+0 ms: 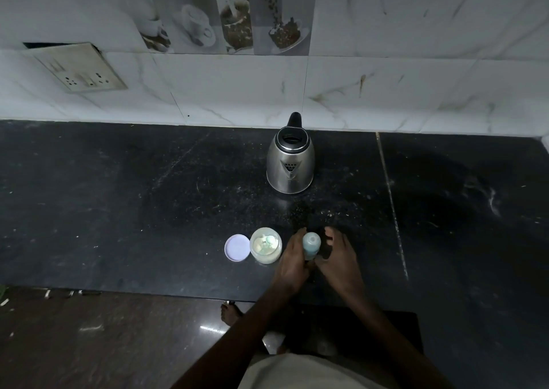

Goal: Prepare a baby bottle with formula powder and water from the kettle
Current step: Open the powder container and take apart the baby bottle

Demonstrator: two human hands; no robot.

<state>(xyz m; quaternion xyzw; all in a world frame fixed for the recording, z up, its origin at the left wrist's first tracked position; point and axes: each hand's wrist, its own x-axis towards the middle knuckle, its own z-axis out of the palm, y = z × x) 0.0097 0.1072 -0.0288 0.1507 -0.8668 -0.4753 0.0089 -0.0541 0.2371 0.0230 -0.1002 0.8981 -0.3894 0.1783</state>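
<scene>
- Nearest of all, the person's two bare forearms reach forward from the bottom edge over a pale garment (pixel 297 371); a bare foot (pixel 230 314) shows on the glossy floor (pixel 118 344) just below the counter's near edge.
- The dark stone counter (pixel 118 210) fills the middle of the view, speckled with pale flecks, with a thin seam running near to far on the right.
- The left hand (pixel 292 258) is curled around the left side of the baby bottle (pixel 311 244), fingers wrapped against it and holding it upright close to the counter's near edge.
- The right hand (pixel 340 255) sits just to the right of the bottle, fingers loosely spread and bent; the thumb side is near the bottle's base, but whether it is touching the bottle is not clear in the dim light.
- The bottle is pale blue-green and translucent, seen from above; its top cannot be made out clearly.
- Just left of the left hand stands an open formula jar (pixel 266 245) with pale powder and a light green scoop (pixel 269 239) lying inside it.
- Touching or just beside the jar on its left lies a round pale lilac lid (pixel 237 247), flat on the counter.
- Farther back, well apart from the hands, stands a steel electric kettle (pixel 290 163), its spout facing near and black handle toward the wall.
- At the far side, the marble-look tiled wall (pixel 386 76) carries coffee-print tiles (pixel 225 20) and, to the left, a socket plate (pixel 80 68).
</scene>
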